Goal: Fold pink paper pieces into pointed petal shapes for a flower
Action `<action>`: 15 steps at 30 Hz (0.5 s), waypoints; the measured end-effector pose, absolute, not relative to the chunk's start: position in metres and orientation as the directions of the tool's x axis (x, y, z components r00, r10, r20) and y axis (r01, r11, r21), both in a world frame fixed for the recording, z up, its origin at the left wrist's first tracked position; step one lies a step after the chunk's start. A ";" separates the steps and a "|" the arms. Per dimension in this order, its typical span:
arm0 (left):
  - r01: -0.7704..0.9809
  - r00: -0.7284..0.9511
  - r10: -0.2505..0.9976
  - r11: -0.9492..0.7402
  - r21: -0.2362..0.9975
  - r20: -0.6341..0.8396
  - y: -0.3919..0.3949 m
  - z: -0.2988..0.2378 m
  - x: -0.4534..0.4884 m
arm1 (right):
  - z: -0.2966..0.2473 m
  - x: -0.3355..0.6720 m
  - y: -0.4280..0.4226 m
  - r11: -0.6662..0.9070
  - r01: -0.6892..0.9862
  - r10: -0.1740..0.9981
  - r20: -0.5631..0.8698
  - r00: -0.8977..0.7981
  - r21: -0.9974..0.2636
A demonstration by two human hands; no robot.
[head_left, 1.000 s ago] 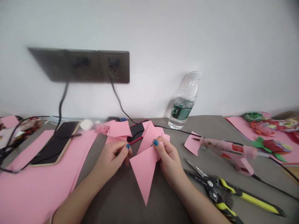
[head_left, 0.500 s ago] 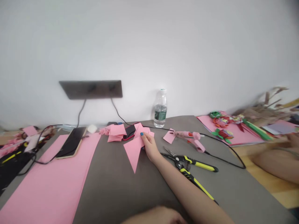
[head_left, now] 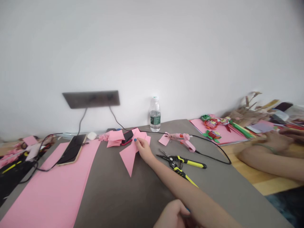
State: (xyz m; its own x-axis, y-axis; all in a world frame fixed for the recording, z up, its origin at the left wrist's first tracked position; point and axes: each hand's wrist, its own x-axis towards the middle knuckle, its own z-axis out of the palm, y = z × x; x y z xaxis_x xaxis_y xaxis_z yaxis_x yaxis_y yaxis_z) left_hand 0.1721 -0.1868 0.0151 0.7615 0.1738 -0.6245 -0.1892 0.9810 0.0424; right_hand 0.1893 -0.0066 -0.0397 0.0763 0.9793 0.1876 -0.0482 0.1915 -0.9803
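Grey table (head_left: 114, 193) bears pink paper (head_left: 47, 193); smartphone (head_left: 72, 148); glue gun (head_left: 181, 141); yellow-handled pliers (head_left: 180, 164).

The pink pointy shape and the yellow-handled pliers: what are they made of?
The pink folded shape looks like thin matte paper or card: it has crisp creases and no shine. The pliers seem to have steel jaws, going by their grey metal look, and smooth yellow-and-black handles, maybe plastic or rubber; I can't tell which.

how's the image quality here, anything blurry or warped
Head view: the light is soft and even, with no hard glare. Also in the head view, the socket panel looks skewed, the co-worker's hand is blurred, and the left hand is cut off by the bottom edge, while the pink paper stays fairly clear.
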 end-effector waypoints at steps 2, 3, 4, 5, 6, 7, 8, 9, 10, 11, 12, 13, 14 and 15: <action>-0.243 0.762 0.180 0.970 -0.017 -0.622 -0.172 0.044 0.155 | -0.040 0.189 -0.007 0.186 -0.058 0.979 0.181 0.093 -0.981; -0.288 0.752 0.226 0.958 0.000 -0.619 -0.162 0.059 0.144 | -0.041 0.190 -0.008 0.182 -0.065 0.979 0.175 0.102 -0.981; -0.476 0.671 0.429 0.875 0.093 -0.605 -0.151 0.072 0.132 | -0.041 0.190 -0.009 0.177 -0.075 0.980 0.168 0.109 -0.981; -0.653 0.509 0.662 0.713 0.254 -0.550 -0.139 0.082 0.119 | -0.041 0.190 -0.010 0.171 -0.085 0.980 0.161 0.115 -0.982; -0.699 0.385 0.798 0.580 0.419 -0.463 -0.126 0.089 0.107 | -0.041 0.190 -0.010 0.165 -0.096 0.981 0.154 0.118 -0.982; -0.661 0.312 0.885 0.464 0.590 -0.346 -0.112 0.092 0.095 | -0.041 0.190 -0.011 0.160 -0.107 0.982 0.147 0.119 -0.981; -0.559 0.277 0.938 0.333 0.760 -0.207 -0.098 0.090 0.083 | -0.041 0.191 -0.011 0.155 -0.118 0.983 0.141 0.120 -0.981; -0.402 0.242 0.970 0.133 0.906 -0.035 -0.083 0.085 0.071 | -0.041 0.191 -0.011 0.152 -0.130 0.983 0.136 0.122 -0.980; -0.184 0.213 0.968 -0.095 0.978 0.135 -0.069 0.076 0.061 | -0.042 0.191 -0.010 0.148 -0.142 0.983 0.130 0.126 -0.979; 0.045 0.209 0.943 -0.272 0.961 0.257 -0.055 0.065 0.051 | -0.043 0.192 -0.008 0.142 -0.155 0.984 0.122 0.132 -0.978; 0.223 0.264 0.901 -0.404 0.887 0.344 -0.043 0.052 0.042 | -0.044 0.192 -0.006 0.133 -0.169 0.984 0.110 0.140 -0.977; 0.330 0.361 0.853 -0.496 0.803 0.378 -0.033 0.039 0.035 | -0.045 0.192 -0.004 0.121 -0.184 0.984 0.093 0.150 -0.976; 0.376 0.444 0.810 -0.556 0.741 0.382 -0.024 0.026 0.029 | -0.047 0.192 -0.001 0.104 -0.198 0.984 0.072 0.161 -0.975; 0.395 0.499 0.783 -0.587 0.707 0.372 -0.018 0.013 0.024 | -0.048 0.192 0.002 0.084 -0.212 0.984 0.048 0.172 -0.974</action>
